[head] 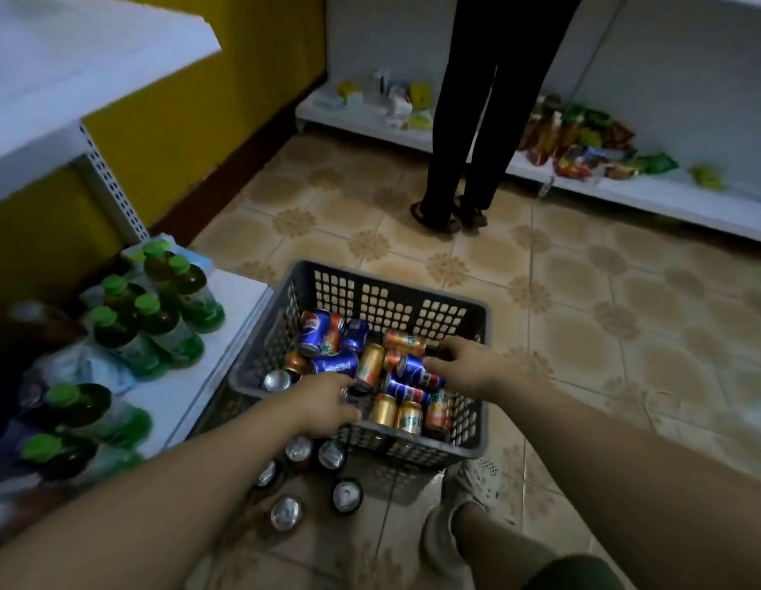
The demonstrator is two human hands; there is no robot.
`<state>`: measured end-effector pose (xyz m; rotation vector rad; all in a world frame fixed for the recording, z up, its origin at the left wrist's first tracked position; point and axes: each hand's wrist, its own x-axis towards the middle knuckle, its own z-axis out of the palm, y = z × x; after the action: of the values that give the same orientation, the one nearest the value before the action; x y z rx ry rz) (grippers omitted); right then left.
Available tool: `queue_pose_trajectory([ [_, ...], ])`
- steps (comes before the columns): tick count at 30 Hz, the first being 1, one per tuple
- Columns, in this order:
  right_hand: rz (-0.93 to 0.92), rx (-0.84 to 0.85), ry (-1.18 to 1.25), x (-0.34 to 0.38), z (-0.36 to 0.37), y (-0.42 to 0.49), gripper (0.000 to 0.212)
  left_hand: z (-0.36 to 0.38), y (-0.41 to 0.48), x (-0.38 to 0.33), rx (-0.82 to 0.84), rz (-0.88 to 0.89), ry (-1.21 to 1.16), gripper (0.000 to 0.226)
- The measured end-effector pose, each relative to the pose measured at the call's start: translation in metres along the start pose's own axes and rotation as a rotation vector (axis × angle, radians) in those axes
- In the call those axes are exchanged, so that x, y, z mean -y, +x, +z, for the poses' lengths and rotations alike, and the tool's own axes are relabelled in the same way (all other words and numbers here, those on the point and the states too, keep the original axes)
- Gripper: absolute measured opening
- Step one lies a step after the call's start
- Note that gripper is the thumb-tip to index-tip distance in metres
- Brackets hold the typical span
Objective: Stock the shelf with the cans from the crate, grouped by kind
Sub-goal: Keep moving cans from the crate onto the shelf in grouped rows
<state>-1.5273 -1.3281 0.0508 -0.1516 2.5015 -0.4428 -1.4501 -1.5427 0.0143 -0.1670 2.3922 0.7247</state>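
A grey perforated crate (476, 423) stands on the tiled floor and holds several mixed cans: blue cola cans (334, 364), orange cans (406, 341) and gold cans (384, 410). My left hand (325, 404) reaches over the crate's near-left rim, fingers curled around a dark can (349, 393) that is mostly hidden. My right hand (464, 366) lies inside the crate at the right, fingers closing on a dark can (434, 350) beside a blue one. Several upright cans (287, 513) stand on the floor in front of the crate. The low white shelf (174, 393) is at the left.
Green-capped bottles (157, 317) fill the left shelf. A person in black trousers (468, 163) stands at the far shelf (625, 193), which holds snack bags (583, 142) and small boxes. My foot in a light shoe (476, 483) is beside the crate. A yellow wall (200, 100) is behind.
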Motion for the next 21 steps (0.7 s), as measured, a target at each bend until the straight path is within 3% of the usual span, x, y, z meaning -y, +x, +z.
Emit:
queue_pose_trajectory([
  [4,0.067,0.075,0.013,-0.033,0.035,0.070,0.071,0.023,0.081,0.015,0.062,-0.038,-0.081,0.062],
  [11,0.133,0.181,0.036,-0.076,0.090,0.199,0.047,0.063,0.217,0.026,0.159,-0.096,-0.160,0.069],
  [17,0.116,0.134,-0.174,-0.116,0.146,0.283,0.091,0.102,0.288,0.039,0.187,-0.109,-0.245,0.065],
  [21,0.101,0.078,-0.181,-0.131,0.170,0.309,0.092,0.121,0.305,0.055,0.195,-0.123,-0.376,0.066],
])
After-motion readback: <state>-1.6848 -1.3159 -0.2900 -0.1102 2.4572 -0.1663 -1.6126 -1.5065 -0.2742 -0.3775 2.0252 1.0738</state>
